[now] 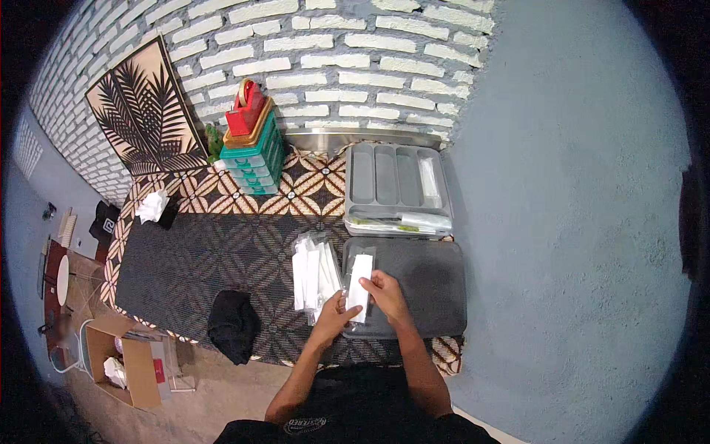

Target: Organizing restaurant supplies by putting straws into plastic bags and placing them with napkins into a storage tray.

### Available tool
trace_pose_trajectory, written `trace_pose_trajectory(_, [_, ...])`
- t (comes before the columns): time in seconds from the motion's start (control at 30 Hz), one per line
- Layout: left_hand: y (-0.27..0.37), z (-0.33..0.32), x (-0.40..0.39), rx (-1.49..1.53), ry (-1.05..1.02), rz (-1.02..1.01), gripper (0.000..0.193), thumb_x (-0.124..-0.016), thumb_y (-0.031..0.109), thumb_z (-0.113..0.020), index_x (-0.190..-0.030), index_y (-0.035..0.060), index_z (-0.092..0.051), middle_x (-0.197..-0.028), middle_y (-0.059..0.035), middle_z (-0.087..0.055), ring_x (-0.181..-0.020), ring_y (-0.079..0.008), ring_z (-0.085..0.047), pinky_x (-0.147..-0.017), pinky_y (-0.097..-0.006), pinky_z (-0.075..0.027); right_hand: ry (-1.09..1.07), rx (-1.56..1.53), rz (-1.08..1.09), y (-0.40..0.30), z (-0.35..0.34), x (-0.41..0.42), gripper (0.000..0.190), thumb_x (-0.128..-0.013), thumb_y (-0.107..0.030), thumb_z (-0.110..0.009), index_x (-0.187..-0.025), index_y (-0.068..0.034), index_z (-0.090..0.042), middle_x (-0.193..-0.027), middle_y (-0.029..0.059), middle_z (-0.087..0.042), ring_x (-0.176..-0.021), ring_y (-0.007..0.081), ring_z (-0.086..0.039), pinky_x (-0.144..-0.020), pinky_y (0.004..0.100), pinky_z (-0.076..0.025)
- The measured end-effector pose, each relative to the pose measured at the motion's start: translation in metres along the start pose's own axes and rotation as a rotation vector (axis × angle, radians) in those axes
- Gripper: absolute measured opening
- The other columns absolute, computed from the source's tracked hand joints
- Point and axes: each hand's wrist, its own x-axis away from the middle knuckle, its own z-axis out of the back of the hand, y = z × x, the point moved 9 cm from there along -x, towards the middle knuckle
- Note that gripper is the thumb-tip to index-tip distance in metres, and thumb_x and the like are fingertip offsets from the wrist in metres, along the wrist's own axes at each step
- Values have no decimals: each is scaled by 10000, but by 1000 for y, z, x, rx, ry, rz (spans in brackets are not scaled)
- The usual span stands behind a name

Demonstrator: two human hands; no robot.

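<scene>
Both hands hold one flat white packet in clear plastic [361, 277]. My left hand [334, 319] grips its lower left side, thumb on top. My right hand [386, 294] pinches its right edge between thumb and fingers. The packet is over the left part of a dark grey rectangular tray or lid [424, 283]. Several similar white packets in clear wrap [313, 272] lie in a loose pile just left of it. Behind the dark piece sits a grey cutlery tray [363, 177] with long compartments; wrapped items [428, 180] lie in its right one and more [424, 222] in the front one.
A teal drawer unit [255, 161] carries a red tape dispenser [244, 114]. A black cloth item [234, 326] lies near the table's front edge, white tissue [152, 206] at the back left. A palm-leaf picture [147, 114] leans on the brick wall. An open cardboard box [141, 369] stands lower left.
</scene>
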Motion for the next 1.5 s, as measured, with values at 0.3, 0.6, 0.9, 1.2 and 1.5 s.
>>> trace_pose_trajectory(0.3, [50, 101, 13, -381, 771, -586, 193, -868, 46, -568, -1052, -9, -584, -1007, -110, -609, -908, -217, -557, -791, -334, -447, 779, 1066, 593, -16, 61, 27, 357, -824, -223, -713, -1042, 39, -607, -848, 128, -649, -762, 232, -638, -674, 321, -508])
trace_pose_trajectory(0.6, [13, 123, -28, -912, 514, -479, 459, -791, 61, -646, -1239, 125, -568, -1114, -85, -607, -1068, -273, -505, -946, -386, -338, 84, 530, 326, -11, -92, -23, 371, -839, -264, -683, -1047, 25, -578, -953, 236, -636, -896, 369, -639, -747, 397, -499])
trace_pose_trajectory(0.9, [32, 116, -8, -329, 601, -413, 366, -859, 61, -641, -1218, 67, -568, -972, -45, -532, -800, -130, -504, -716, -272, -442, 68, 320, 143, 14, -66, -39, 291, -833, -272, -695, -886, -3, -598, -715, 28, -565, -615, 111, -498, -560, 291, -413])
trace_pose_trajectory(1.2, [22, 70, -36, -467, 290, -264, 316, -948, 221, -560, -1206, 41, -585, -996, -55, -606, -857, -144, -544, -746, -285, -442, 47, -443, -197, 49, 23, -15, 255, -920, -281, -595, -1002, -44, -645, -897, -6, -647, -787, 108, -604, -740, 278, -465])
trace_pose_trajectory(1.5, [-11, -26, -59, -458, -7, -218, 363, -907, 104, -589, -1244, -5, -507, -1034, -123, -607, -908, -212, -609, -788, -306, -484, 393, 602, 134, 58, 127, 5, 236, -916, -219, -583, -959, 8, -635, -758, 62, -643, -646, 172, -603, -640, 322, -486])
